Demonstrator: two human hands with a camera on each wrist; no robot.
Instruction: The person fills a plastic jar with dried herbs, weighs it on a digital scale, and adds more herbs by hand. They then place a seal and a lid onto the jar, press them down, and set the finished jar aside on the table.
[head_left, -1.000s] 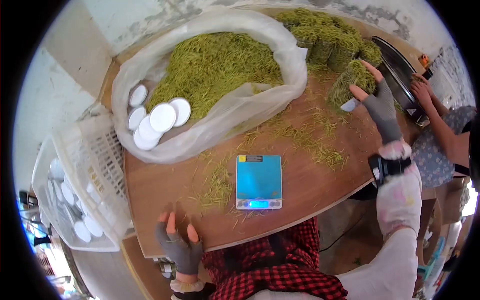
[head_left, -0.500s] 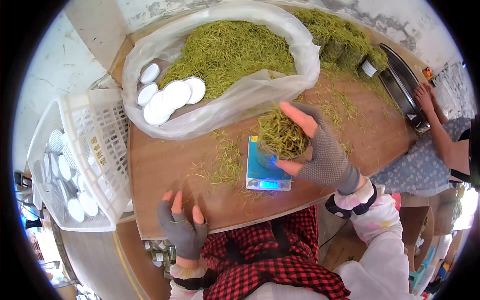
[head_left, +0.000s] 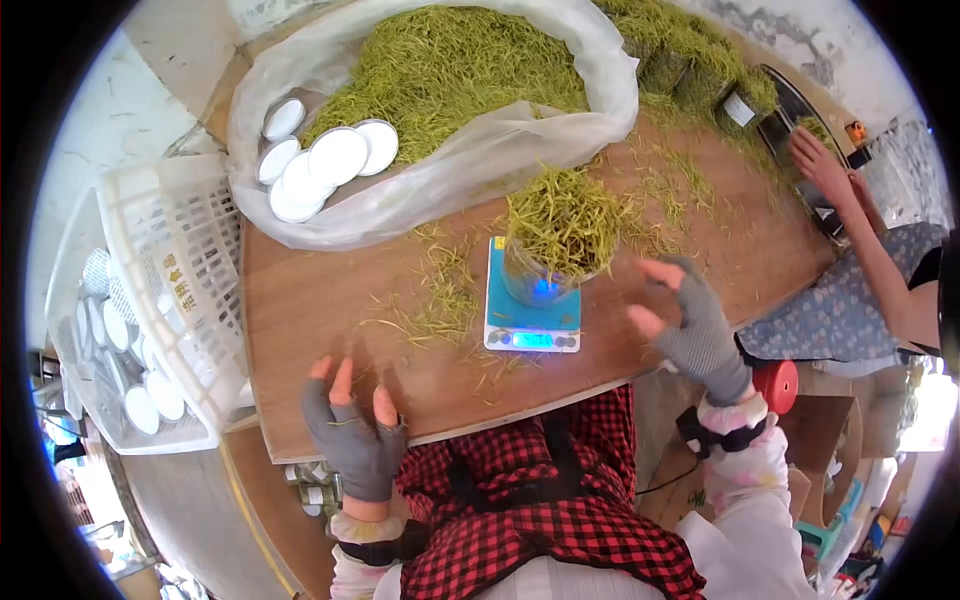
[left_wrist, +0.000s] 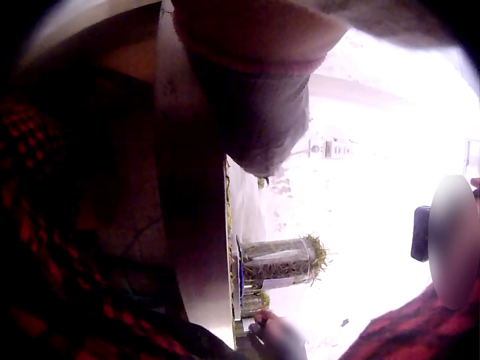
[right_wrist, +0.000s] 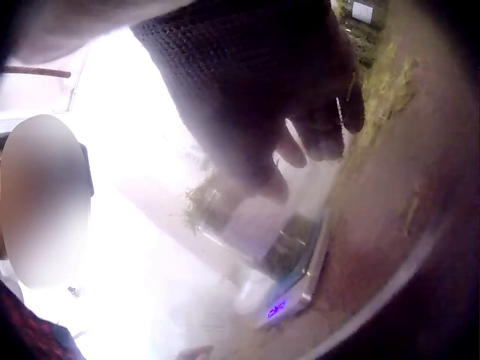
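A clear jar (head_left: pixel 538 275) heaped with green-yellow dried strands (head_left: pixel 565 220) stands upright on a blue scale (head_left: pixel 508 318) with a lit display. Right of the jar, apart from it, is my gloved right hand (head_left: pixel 697 335), fingers spread and holding nothing. My left hand (head_left: pixel 356 440), in a grey glove, rests at the table's front edge with its fingers extended. In the left wrist view the filled jar (left_wrist: pixel 279 262) shows from the side with a white label. The right wrist view has my right hand (right_wrist: pixel 255 90) above the jar (right_wrist: pixel 281 251) on the scale (right_wrist: pixel 311 277).
A plastic bag (head_left: pixel 420 205) of strands with white lids (head_left: pixel 338 153) lies at the back. Filled jars (head_left: pixel 700 90) stand back right beside a black tray (head_left: pixel 785 100). A white basket (head_left: pixel 205 300) stands left. Another person's hand (head_left: pixel 820 165) is at the right. Loose strands (head_left: pixel 440 290) litter the table (head_left: pixel 320 290).
The right hand reached a filled jar at the back right, brought it onto the scale and let go, then moved off to the right. The left hand has stayed near the table edge.
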